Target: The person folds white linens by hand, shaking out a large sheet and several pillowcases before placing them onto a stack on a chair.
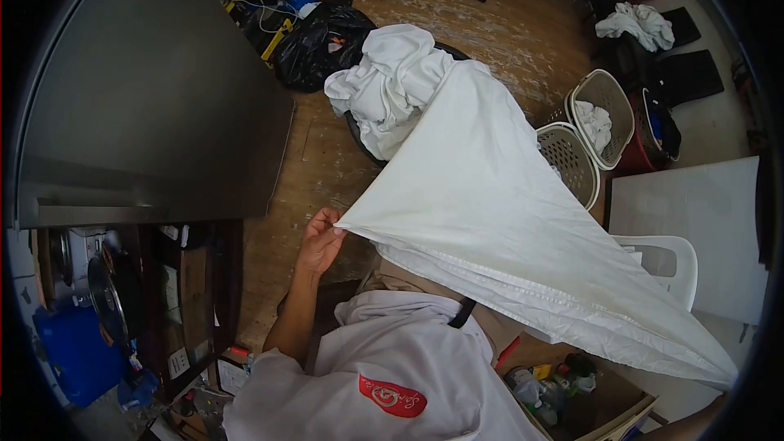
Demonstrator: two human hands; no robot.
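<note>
A large white sheet [474, 188] is stretched across the view in front of my body. My left hand [320, 238] pinches one corner of it between thumb and fingers. The sheet's far corner is drawn out taut to the lower right edge, where part of my right forearm [698, 421] shows. The fingers of my right hand are lost in the dark rim of the view. Away from me, the sheet runs up to a crumpled heap of white cloth [380, 90] in a dark round tub [356, 132].
Plastic laundry baskets [614, 106] stand to the right, beside a white chair [686, 265]. A box of bottles [604, 408] sits at lower right. To the left are a grey fridge-like cabinet [147, 98], a shelf [184, 302] and a black bag [318, 45].
</note>
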